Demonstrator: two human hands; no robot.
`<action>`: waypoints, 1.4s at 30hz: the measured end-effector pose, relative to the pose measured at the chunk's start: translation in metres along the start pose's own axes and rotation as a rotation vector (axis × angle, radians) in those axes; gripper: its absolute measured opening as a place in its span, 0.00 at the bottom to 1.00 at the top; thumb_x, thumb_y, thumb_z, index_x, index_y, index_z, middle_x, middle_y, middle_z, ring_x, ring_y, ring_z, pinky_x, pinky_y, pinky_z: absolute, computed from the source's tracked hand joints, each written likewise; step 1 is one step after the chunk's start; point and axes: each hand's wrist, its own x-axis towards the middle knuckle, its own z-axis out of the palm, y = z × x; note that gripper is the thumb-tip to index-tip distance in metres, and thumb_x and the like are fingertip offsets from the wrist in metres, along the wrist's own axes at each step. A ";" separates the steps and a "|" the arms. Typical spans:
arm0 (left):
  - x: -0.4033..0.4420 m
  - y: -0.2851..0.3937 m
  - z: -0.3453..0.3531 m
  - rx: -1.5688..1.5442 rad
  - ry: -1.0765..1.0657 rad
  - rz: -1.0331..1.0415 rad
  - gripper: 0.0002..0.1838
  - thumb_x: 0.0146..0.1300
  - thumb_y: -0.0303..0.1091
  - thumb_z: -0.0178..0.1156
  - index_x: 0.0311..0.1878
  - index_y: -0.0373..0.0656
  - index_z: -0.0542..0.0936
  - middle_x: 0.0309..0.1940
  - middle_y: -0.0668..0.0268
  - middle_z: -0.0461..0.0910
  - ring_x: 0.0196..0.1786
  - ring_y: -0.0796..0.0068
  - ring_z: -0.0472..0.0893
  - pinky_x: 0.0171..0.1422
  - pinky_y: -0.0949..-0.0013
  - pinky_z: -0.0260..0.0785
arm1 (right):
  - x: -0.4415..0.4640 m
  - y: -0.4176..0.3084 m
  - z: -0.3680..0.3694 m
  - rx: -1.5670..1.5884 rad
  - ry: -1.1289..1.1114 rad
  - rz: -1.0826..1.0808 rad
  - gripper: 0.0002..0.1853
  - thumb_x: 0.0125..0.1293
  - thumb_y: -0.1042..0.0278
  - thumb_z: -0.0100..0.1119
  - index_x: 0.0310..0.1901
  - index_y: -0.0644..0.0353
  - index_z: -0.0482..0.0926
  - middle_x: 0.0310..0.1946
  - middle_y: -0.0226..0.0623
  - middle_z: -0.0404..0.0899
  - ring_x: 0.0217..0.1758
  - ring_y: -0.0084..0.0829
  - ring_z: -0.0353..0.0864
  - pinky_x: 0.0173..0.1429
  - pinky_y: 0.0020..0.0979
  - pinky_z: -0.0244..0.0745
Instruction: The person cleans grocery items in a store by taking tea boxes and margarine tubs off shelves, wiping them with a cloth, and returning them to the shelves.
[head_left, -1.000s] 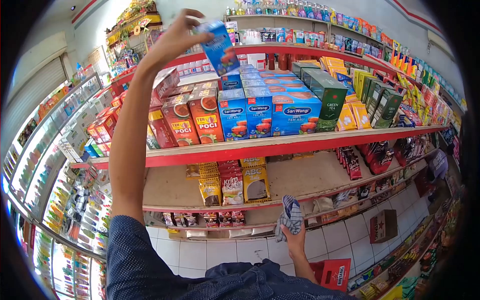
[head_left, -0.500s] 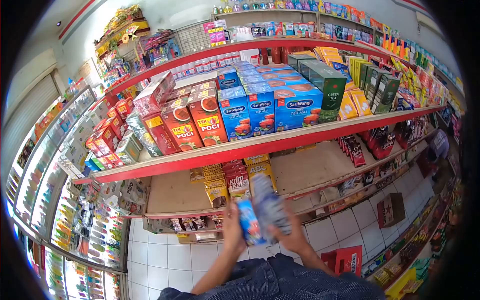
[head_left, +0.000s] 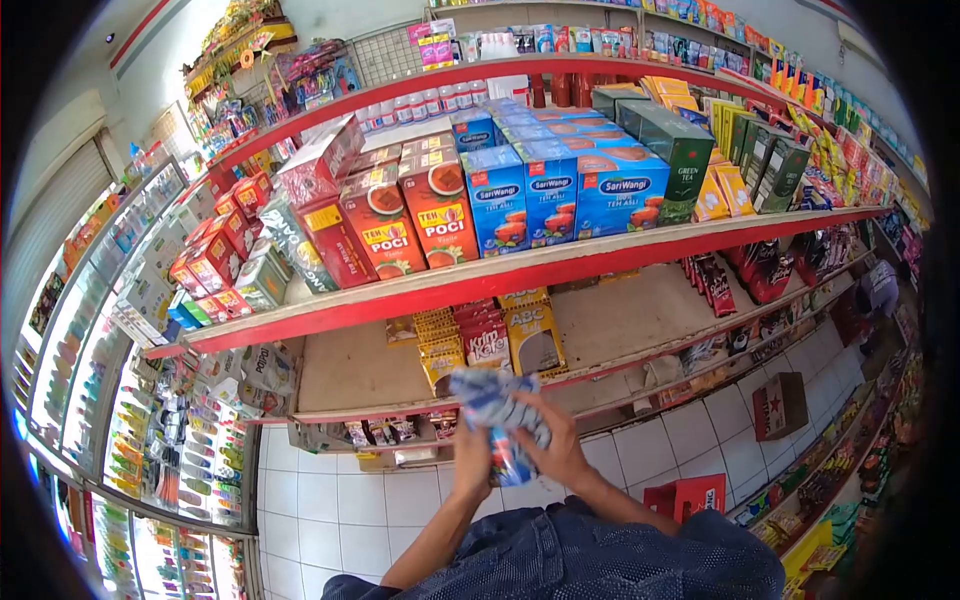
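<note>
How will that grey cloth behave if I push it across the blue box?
The grey cloth looks floppy: it bunches into folds by the right hand, so it will probably crumple rather than push stiffly. It seems light for its bulk, though any dampness cannot be told. Its loose end juts past the fingers, so that part may trail.

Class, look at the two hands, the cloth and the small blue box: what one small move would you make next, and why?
Probably draw the striped cloth lightly down the blue box with the right hand: the cloth covers the box's upper part, its lower part shows bare, and the left hand seems to steady its side.
</note>
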 end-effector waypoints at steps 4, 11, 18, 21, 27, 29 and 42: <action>-0.017 -0.020 0.005 0.308 -0.249 0.018 0.36 0.65 0.39 0.70 0.70 0.37 0.65 0.48 0.63 0.78 0.43 0.78 0.79 0.46 0.73 0.75 | 0.022 0.027 -0.017 0.132 0.281 0.221 0.23 0.68 0.68 0.66 0.62 0.62 0.76 0.51 0.39 0.83 0.54 0.30 0.82 0.61 0.32 0.75; 0.029 0.010 -0.013 -0.618 -0.138 -0.227 0.37 0.69 0.65 0.53 0.67 0.44 0.72 0.58 0.62 0.80 0.65 0.63 0.78 0.71 0.54 0.69 | -0.021 0.043 -0.016 0.506 0.395 0.430 0.22 0.70 0.68 0.64 0.62 0.64 0.74 0.53 0.36 0.81 0.55 0.25 0.80 0.61 0.28 0.73; -0.004 -0.012 -0.009 -0.209 -0.288 -0.646 0.36 0.73 0.65 0.50 0.69 0.45 0.71 0.61 0.61 0.80 0.61 0.66 0.81 0.67 0.55 0.74 | -0.005 0.030 -0.010 -0.105 0.238 0.085 0.20 0.69 0.68 0.65 0.59 0.65 0.76 0.50 0.41 0.84 0.54 0.25 0.81 0.60 0.29 0.74; -0.018 -0.013 -0.001 -0.225 -0.295 -0.623 0.34 0.76 0.61 0.49 0.70 0.43 0.69 0.64 0.61 0.78 0.62 0.66 0.80 0.68 0.55 0.73 | -0.001 0.037 -0.024 0.054 0.371 0.315 0.22 0.67 0.67 0.68 0.60 0.63 0.77 0.48 0.46 0.86 0.48 0.35 0.86 0.55 0.33 0.78; 0.032 -0.054 -0.049 -0.532 -0.208 -0.365 0.20 0.76 0.44 0.51 0.63 0.43 0.74 0.57 0.58 0.82 0.57 0.63 0.83 0.65 0.56 0.76 | -0.022 -0.004 -0.007 -0.020 -0.051 0.157 0.25 0.62 0.70 0.69 0.61 0.60 0.78 0.50 0.46 0.84 0.56 0.38 0.84 0.61 0.36 0.75; 0.018 -0.039 -0.040 -0.446 -0.161 -0.382 0.20 0.75 0.44 0.52 0.62 0.41 0.75 0.53 0.59 0.82 0.54 0.64 0.83 0.62 0.60 0.77 | -0.020 -0.004 -0.005 -0.021 -0.156 0.097 0.27 0.59 0.71 0.70 0.62 0.54 0.78 0.56 0.48 0.80 0.64 0.50 0.77 0.66 0.41 0.73; 0.002 -0.020 0.003 -0.086 -0.158 -0.138 0.28 0.77 0.48 0.50 0.72 0.40 0.65 0.61 0.61 0.76 0.56 0.72 0.80 0.64 0.65 0.74 | -0.037 0.060 0.008 0.240 0.458 0.420 0.25 0.68 0.66 0.68 0.64 0.66 0.73 0.51 0.38 0.82 0.53 0.27 0.81 0.59 0.29 0.75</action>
